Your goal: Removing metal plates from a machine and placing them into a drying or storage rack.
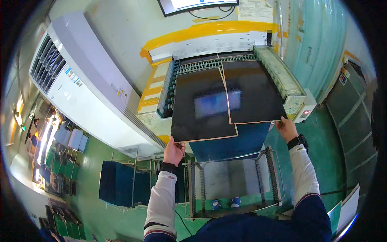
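Your left hand (174, 151) grasps the left panel (201, 107), your right hand (287, 130) the right panel (254, 94), apparently guiding both; next, keep them level.

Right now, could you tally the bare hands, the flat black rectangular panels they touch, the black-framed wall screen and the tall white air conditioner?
Bare left hand, bare right hand: 2
Flat black rectangular panels touched: 2
Black-framed wall screen: 1
Tall white air conditioner: 1
Total: 6

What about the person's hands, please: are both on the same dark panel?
No, the left hand touches the left panel, while the right hand touches the right panel, each by a corner.
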{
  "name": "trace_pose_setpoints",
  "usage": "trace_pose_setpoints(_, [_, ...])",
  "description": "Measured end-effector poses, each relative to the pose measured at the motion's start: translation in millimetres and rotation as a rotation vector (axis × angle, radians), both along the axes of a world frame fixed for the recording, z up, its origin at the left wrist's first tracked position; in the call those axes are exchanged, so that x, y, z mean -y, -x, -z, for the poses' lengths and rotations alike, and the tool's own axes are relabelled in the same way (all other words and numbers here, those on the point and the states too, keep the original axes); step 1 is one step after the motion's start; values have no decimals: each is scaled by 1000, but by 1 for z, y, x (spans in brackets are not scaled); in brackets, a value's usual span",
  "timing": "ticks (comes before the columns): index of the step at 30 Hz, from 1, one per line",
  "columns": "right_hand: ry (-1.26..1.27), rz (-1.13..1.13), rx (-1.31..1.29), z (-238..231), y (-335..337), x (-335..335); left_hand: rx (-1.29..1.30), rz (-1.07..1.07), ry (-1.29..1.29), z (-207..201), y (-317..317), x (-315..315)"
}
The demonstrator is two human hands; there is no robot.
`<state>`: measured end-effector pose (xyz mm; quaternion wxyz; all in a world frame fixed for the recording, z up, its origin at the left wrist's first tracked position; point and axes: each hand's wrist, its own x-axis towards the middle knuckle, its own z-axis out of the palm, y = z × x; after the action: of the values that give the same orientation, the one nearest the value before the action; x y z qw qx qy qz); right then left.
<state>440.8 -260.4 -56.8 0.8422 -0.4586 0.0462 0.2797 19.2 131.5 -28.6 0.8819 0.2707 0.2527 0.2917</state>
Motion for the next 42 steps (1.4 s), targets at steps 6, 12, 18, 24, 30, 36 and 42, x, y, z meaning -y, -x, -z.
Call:
trace_pose_setpoints(6, [13, 76, 3, 18, -32, 2, -25, -14, -13, 16, -10, -42])
trace_pose_setpoints(12, [90, 39, 89, 8, -25, -15, 0, -19, -41, 11, -23, -56])
trace_pose_setpoints(18, [62, 25, 94, 11, -41, -33, 88, -34, -207, 15, -35, -49])
trace_pose_setpoints(24, [72, 65, -12, 0, -24, -39, 111, 31, -221, 4, -31, -34])
trace_pose_setpoints(30, [176, -48, 54, -21, 13, -62, 25, 95, -200, 3, -17, -6])
trace_pose_setpoints(36, [706, -73, 1139, -44, 61, -123, -69, 216, -144, 13, 17, 53])
trace_pose_setpoints(42, [705, -266, 1788, -81, 130, -205, -58, 180, -62, 31, 81, 124])
